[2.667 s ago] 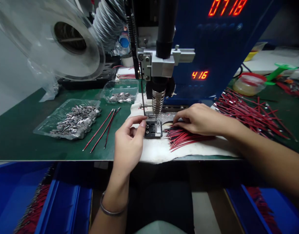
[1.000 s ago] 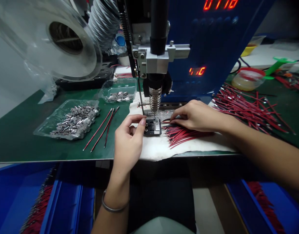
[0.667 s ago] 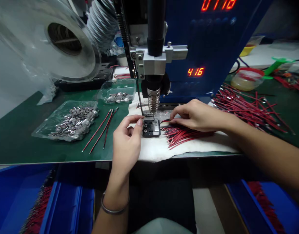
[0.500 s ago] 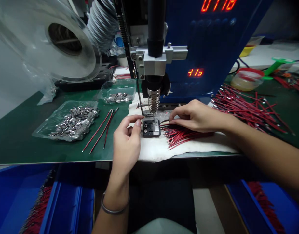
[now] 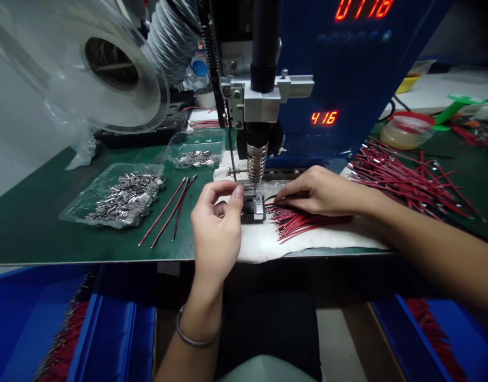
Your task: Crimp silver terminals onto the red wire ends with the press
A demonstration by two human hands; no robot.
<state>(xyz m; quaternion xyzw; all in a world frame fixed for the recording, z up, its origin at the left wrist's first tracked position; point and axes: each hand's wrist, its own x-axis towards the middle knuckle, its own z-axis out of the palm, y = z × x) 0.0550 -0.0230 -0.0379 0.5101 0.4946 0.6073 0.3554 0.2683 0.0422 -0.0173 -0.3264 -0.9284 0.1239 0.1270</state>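
Note:
My left hand (image 5: 217,225) is closed, thumb and index finger bent together at the left side of a small black fixture with a metal block (image 5: 259,207). Whatever those fingertips pinch is too small or hidden to make out. On the fixture's right, my right hand (image 5: 327,192) pinches a thin wire (image 5: 281,197) whose end points toward the metal block. Below that hand lies a bundle of red and black wires (image 5: 293,223) on white paper (image 5: 259,246). Directly above the fixture is the soldering machine's spring-wrapped iron (image 5: 257,162), its tip close to the metal block.
Two clear trays, a nearer one (image 5: 78,212) and a farther one (image 5: 174,143), hold small metal parts. Three loose wires (image 5: 164,215) lie beside them. A large wire pile (image 5: 403,180) and a red-rimmed tub (image 5: 407,130) are at right. Blue bins (image 5: 112,329) stand below the table edge.
My left hand has shifted right and now covers the fixture's left part. My right hand keeps its place beside the fixture. The whole view has moved slightly, and the lower display now reads 416.

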